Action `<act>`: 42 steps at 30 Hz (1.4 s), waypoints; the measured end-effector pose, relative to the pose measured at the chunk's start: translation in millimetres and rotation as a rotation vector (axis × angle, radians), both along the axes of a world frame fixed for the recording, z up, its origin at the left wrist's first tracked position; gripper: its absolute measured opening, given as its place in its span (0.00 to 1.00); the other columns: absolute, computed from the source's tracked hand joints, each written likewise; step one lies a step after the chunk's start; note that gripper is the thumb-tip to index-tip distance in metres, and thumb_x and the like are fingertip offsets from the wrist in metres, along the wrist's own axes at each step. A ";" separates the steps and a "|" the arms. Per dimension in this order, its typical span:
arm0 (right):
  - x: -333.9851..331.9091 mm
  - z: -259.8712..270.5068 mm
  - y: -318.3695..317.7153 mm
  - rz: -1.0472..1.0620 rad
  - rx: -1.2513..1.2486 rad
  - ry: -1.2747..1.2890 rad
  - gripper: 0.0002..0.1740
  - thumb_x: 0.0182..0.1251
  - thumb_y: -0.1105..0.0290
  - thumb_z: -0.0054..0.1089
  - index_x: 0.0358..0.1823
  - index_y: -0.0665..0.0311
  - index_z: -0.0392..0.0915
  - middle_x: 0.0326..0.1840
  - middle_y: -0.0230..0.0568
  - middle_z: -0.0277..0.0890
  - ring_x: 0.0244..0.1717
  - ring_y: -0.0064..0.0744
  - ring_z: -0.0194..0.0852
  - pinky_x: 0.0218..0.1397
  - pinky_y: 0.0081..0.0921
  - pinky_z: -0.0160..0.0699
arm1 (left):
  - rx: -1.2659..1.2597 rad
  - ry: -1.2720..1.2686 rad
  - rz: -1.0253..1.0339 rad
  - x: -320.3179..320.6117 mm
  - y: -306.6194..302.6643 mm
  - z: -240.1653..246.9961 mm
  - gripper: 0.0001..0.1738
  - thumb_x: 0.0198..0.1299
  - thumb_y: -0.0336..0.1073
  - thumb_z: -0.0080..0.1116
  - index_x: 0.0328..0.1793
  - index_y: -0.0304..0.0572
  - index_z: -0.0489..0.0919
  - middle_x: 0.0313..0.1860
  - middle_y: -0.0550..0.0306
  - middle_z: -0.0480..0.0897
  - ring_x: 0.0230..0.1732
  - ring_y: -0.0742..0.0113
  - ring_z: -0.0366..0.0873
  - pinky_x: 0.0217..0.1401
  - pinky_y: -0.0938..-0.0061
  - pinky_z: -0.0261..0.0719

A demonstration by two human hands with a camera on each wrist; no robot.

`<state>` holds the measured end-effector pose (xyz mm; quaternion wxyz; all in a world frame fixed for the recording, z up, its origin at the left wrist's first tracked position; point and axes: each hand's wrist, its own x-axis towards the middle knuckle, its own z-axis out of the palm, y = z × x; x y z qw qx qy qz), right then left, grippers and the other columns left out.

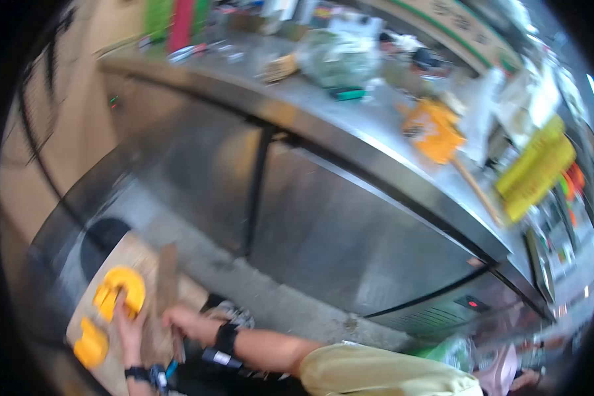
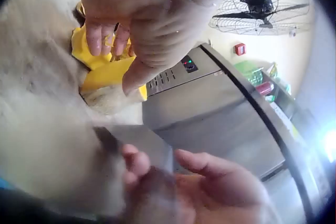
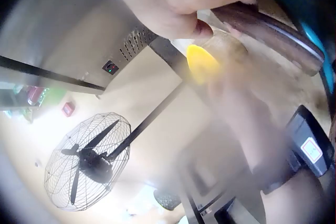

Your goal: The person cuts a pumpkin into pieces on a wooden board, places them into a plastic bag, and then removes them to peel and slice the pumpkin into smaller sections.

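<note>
A curved piece of yellow-fleshed pumpkin lies on the wooden cutting board. My left hand holds it from above; in the left wrist view the fingers bend over the pumpkin and the thumb presses its near side. Beside it my right hand grips a cleaver by its dark wooden handle. The cleaver's broad blade points away from me, to the right of the pumpkin. Another pumpkin chunk rests at the board's left edge.
A steel counter with cabinet doors stands ahead, with a bagged green vegetable, an orange packet and a yellow packet on top. A standing fan is by the wall. A dark round base sits behind the board.
</note>
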<state>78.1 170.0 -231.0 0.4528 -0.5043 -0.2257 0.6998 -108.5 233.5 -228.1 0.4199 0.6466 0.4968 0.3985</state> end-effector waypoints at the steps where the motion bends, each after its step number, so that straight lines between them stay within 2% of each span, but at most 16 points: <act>1: 8.8 7.4 0.2 0.031 0.022 0.016 0.03 0.46 0.69 0.57 0.18 0.57 0.75 0.19 0.32 0.70 0.19 0.29 0.65 0.21 0.30 0.58 | 0.031 -0.030 0.000 3.7 8.3 -18.8 0.44 0.44 0.19 0.69 0.71 0.36 0.61 0.67 0.48 0.66 0.69 0.56 0.64 0.69 0.64 0.67; 2: 8.3 -0.1 8.8 -0.011 -0.030 0.031 0.05 0.49 0.70 0.57 0.19 0.59 0.73 0.19 0.33 0.70 0.18 0.27 0.65 0.21 0.29 0.60 | 0.056 -0.040 0.028 5.1 16.0 -29.4 0.45 0.43 0.18 0.69 0.70 0.35 0.62 0.67 0.47 0.66 0.70 0.53 0.64 0.70 0.63 0.65; 5: 11.7 -6.8 18.2 -0.118 -0.059 0.106 0.04 0.58 0.73 0.52 0.27 0.64 0.72 0.19 0.34 0.70 0.18 0.25 0.67 0.22 0.25 0.67 | 0.167 0.444 0.172 14.4 14.5 -20.6 0.45 0.40 0.19 0.71 0.68 0.31 0.63 0.66 0.42 0.67 0.69 0.47 0.64 0.72 0.62 0.62; 8: 20.5 17.3 12.9 -0.159 -0.116 0.127 0.03 0.59 0.73 0.52 0.28 0.64 0.72 0.20 0.34 0.70 0.18 0.25 0.67 0.22 0.23 0.68 | 0.153 0.493 0.249 25.6 8.8 -7.4 0.44 0.39 0.20 0.73 0.66 0.29 0.64 0.64 0.39 0.70 0.67 0.42 0.65 0.73 0.62 0.60; 13: 20.5 -0.3 17.4 -0.081 -0.085 0.183 0.07 0.61 0.71 0.51 0.25 0.62 0.73 0.19 0.33 0.70 0.18 0.25 0.67 0.21 0.25 0.67 | 0.090 0.379 0.155 23.4 13.7 -6.5 0.39 0.42 0.22 0.72 0.64 0.28 0.67 0.61 0.40 0.72 0.64 0.47 0.69 0.71 0.63 0.63; 15: 14.2 -10.7 17.7 -0.189 -0.032 0.201 0.11 0.62 0.70 0.50 0.20 0.59 0.73 0.17 0.32 0.70 0.17 0.26 0.66 0.20 0.26 0.64 | 0.128 0.416 0.132 24.8 1.6 12.2 0.39 0.43 0.23 0.70 0.65 0.28 0.67 0.63 0.40 0.72 0.66 0.49 0.68 0.72 0.64 0.62; 16: 20.1 -13.4 17.3 -0.068 0.074 -0.026 0.12 0.61 0.69 0.51 0.18 0.58 0.74 0.17 0.32 0.71 0.18 0.26 0.65 0.20 0.28 0.63 | 0.148 0.433 0.120 24.7 -5.3 21.7 0.39 0.43 0.23 0.70 0.65 0.27 0.67 0.64 0.40 0.72 0.68 0.50 0.68 0.73 0.65 0.61; 19: 26.6 -62.0 26.2 -0.102 0.001 0.088 0.12 0.58 0.69 0.52 0.17 0.58 0.76 0.18 0.33 0.72 0.20 0.27 0.67 0.23 0.29 0.64 | 0.252 0.419 0.002 24.6 -38.1 68.8 0.41 0.42 0.27 0.71 0.67 0.34 0.69 0.67 0.42 0.72 0.69 0.49 0.67 0.73 0.62 0.62; 21: 52.3 -26.6 20.7 0.006 -0.119 0.130 0.11 0.57 0.70 0.53 0.17 0.59 0.76 0.18 0.35 0.73 0.23 0.30 0.71 0.26 0.31 0.68 | 0.462 0.700 -0.003 30.1 -70.7 121.0 0.31 0.41 0.25 0.69 0.56 0.40 0.75 0.62 0.47 0.76 0.64 0.46 0.70 0.67 0.61 0.68; 22: 52.9 -5.7 14.9 -0.074 -0.067 0.199 0.11 0.57 0.70 0.53 0.17 0.59 0.75 0.18 0.35 0.73 0.25 0.30 0.72 0.27 0.30 0.69 | 0.406 0.824 0.038 25.7 -86.4 129.7 0.27 0.39 0.23 0.66 0.51 0.42 0.76 0.55 0.49 0.78 0.59 0.48 0.73 0.63 0.60 0.71; 23: 57.2 33.5 6.8 -0.065 -0.103 0.242 0.07 0.59 0.73 0.53 0.24 0.62 0.76 0.22 0.36 0.75 0.26 0.31 0.73 0.30 0.31 0.72 | 0.454 0.928 0.044 15.7 -97.7 129.9 0.28 0.37 0.21 0.64 0.51 0.43 0.76 0.48 0.50 0.78 0.55 0.49 0.74 0.59 0.59 0.72; 25: 59.2 28.9 13.8 -0.157 -0.117 0.277 0.03 0.61 0.76 0.52 0.33 0.67 0.75 0.27 0.40 0.77 0.28 0.33 0.74 0.35 0.33 0.76 | 0.496 1.074 0.018 -0.3 -114.8 121.4 0.22 0.44 0.25 0.60 0.50 0.46 0.76 0.49 0.52 0.76 0.57 0.53 0.72 0.58 0.58 0.71; 30: 55.5 53.4 8.3 -0.216 -0.112 0.247 0.04 0.58 0.84 0.54 0.33 0.69 0.72 0.26 0.42 0.73 0.27 0.35 0.74 0.35 0.35 0.76 | 0.458 1.210 0.041 -13.7 -146.0 83.9 0.14 0.54 0.31 0.52 0.49 0.49 0.76 0.55 0.52 0.73 0.61 0.52 0.69 0.60 0.56 0.68; 36: 56.5 49.3 8.9 -0.207 -0.125 0.223 0.07 0.60 0.83 0.48 0.40 0.73 0.69 0.31 0.47 0.75 0.29 0.36 0.74 0.38 0.34 0.77 | 0.414 1.031 0.130 -12.0 -157.1 91.1 0.32 0.48 0.27 0.64 0.63 0.51 0.72 0.67 0.46 0.66 0.71 0.44 0.59 0.71 0.55 0.60; 39: 60.8 43.4 12.9 -0.228 -0.150 0.294 0.12 0.59 0.84 0.46 0.45 0.68 0.64 0.33 0.48 0.75 0.27 0.36 0.73 0.35 0.34 0.77 | 0.249 0.634 0.313 -5.0 -167.0 96.1 0.47 0.42 0.28 0.72 0.71 0.46 0.63 0.72 0.41 0.59 0.75 0.40 0.53 0.72 0.55 0.60; 42: 62.0 41.0 14.3 -0.229 -0.192 0.318 0.16 0.58 0.86 0.45 0.47 0.63 0.63 0.33 0.48 0.74 0.26 0.34 0.72 0.31 0.34 0.77 | 0.253 0.517 0.476 -8.0 -162.8 72.4 0.51 0.40 0.34 0.76 0.72 0.43 0.59 0.67 0.39 0.65 0.71 0.40 0.59 0.73 0.56 0.59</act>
